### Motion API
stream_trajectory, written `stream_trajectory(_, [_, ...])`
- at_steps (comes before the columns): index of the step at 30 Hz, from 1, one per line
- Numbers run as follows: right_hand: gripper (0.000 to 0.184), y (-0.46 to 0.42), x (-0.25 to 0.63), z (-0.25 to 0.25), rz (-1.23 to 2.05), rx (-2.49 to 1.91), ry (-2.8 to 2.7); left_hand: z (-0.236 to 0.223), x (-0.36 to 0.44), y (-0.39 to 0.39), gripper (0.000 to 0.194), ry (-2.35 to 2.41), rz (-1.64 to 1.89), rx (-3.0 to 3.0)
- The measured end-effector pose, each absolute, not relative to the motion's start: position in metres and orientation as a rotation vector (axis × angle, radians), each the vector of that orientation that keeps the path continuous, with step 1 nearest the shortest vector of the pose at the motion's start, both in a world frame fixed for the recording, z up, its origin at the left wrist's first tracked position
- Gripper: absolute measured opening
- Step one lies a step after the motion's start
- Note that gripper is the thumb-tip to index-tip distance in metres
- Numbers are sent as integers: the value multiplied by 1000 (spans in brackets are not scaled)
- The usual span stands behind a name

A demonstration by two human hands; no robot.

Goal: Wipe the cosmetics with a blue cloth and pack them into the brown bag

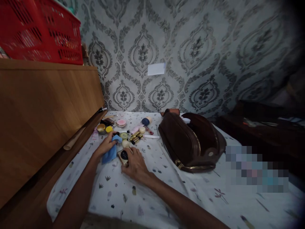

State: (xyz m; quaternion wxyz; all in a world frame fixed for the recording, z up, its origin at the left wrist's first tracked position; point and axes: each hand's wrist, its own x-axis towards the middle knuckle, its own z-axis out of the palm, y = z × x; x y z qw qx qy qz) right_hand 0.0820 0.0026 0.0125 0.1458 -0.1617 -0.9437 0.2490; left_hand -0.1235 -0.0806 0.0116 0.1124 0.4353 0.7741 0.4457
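My left hand [106,145] is closed on a light blue cloth [110,156], which hangs down over the bedsheet. A small dark item shows just beyond its fingertips. Close beside it, my right hand [137,164] grips a squarish gold case with a round black top [123,155], resting low on the sheet. Makeup lies just past both hands: a yellow-lidded pot [109,129], a pale green jar [124,136], a cream round item [125,143], gold tubes [136,138] and a white tube [152,136]. Farther back are a pink compact [121,123] and a gold-rimmed jar [101,128].
A brown leather bag [181,140] stands unzipped on the patterned sheet [133,203] to the right. Wooden furniture [52,117] walls off the left side, with a red basket [59,38] on top. Patterned wallpaper [197,51] rises behind. A blurred patch covers something at right.
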Motion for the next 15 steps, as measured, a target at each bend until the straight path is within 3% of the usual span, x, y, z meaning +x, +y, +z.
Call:
stream_trajectory(8, [89, 63, 130, 5, 842, -240, -2820, 24, -104, -69, 19, 2423, 1396, 1397])
stream_trajectory(15, [79, 64, 132, -18, 934, -258, -2565, 35, -59, -46, 24, 2341, 1361, 1785])
